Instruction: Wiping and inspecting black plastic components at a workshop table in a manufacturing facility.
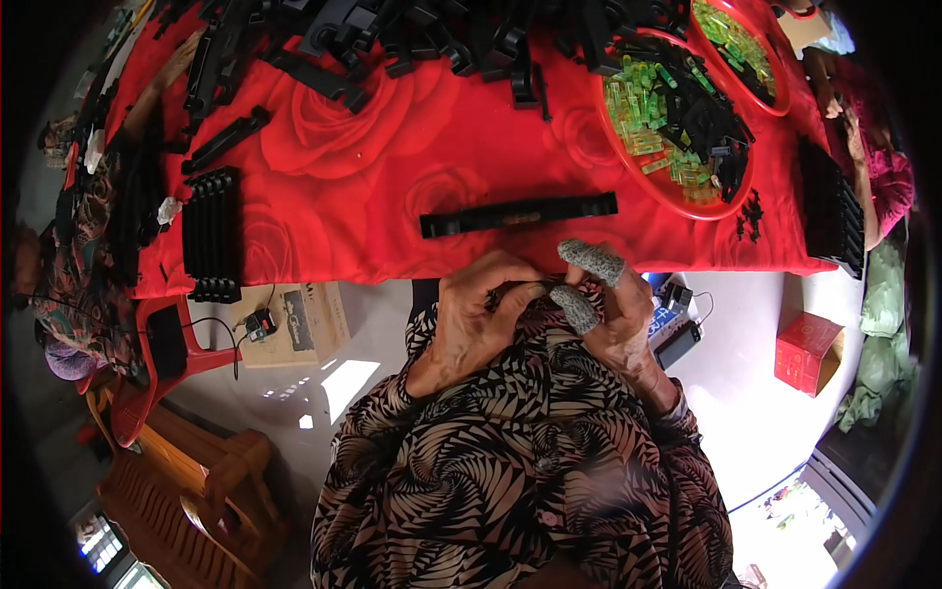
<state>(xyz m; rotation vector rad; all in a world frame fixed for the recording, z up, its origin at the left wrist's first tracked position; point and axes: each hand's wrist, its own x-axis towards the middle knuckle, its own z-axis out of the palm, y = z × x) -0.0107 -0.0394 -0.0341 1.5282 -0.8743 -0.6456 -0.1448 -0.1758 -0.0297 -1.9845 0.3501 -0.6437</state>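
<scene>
My left hand (476, 319) is in front of my lap at the table's near edge, its thumb and forefinger pressed together. Whatever is between those fingertips, if anything, is too small to make out. Close beside it, my right hand (623, 329) has grey knitted covers (592, 261) on its thumb and forefinger, which stand apart with nothing visible between them. Just beyond both hands, a long black plastic part (520, 213) lies crosswise on the red rose-patterned tablecloth (363, 231); neither hand touches it.
Black parts (422, 34) are heaped along the far side. Red baskets (628, 177) at the far right hold yellow-green vials and black pieces. Stacked black parts (211, 236) sit at left, more (832, 206) at right. Other people's arms (162, 83) reach in from both sides.
</scene>
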